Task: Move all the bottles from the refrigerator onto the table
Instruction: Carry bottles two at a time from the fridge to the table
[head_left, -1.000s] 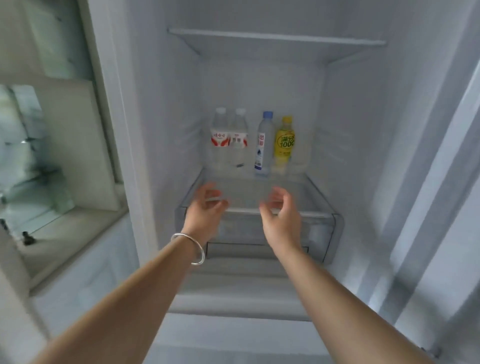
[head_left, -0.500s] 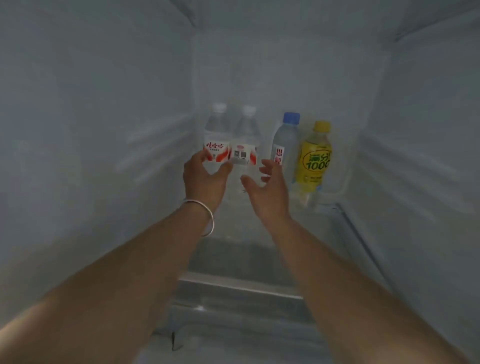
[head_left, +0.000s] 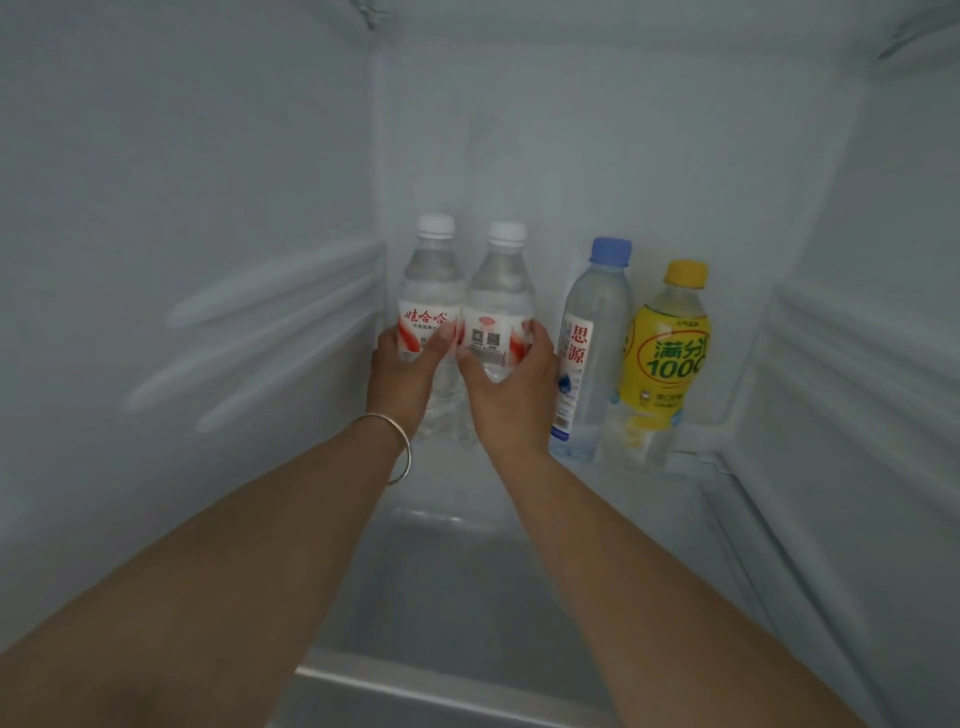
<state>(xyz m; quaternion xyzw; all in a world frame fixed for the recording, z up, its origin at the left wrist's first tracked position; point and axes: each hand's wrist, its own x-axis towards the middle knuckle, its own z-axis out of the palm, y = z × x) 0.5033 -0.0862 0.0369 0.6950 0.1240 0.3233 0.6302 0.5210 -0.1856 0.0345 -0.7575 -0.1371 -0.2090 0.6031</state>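
Several bottles stand upright in a row at the back of a refrigerator shelf. My left hand (head_left: 402, 376), a bangle on its wrist, grips the leftmost white-capped water bottle (head_left: 428, 291) with a red and white label. My right hand (head_left: 511, 384) grips the second white-capped water bottle (head_left: 498, 301) beside it. To the right stand a blue-capped water bottle (head_left: 595, 338) and a yellow-capped bottle with a yellow label (head_left: 667, 358), both untouched.
The refrigerator's white side walls (head_left: 234, 312) with ribbed shelf rails close in on both sides. The glass shelf (head_left: 452, 587) runs toward me to a front edge rail. The back wall stands just behind the bottles.
Both hands have reached deeper into the refrigerator and closed round the two white-capped bottles. The view has moved in closer to the shelf.
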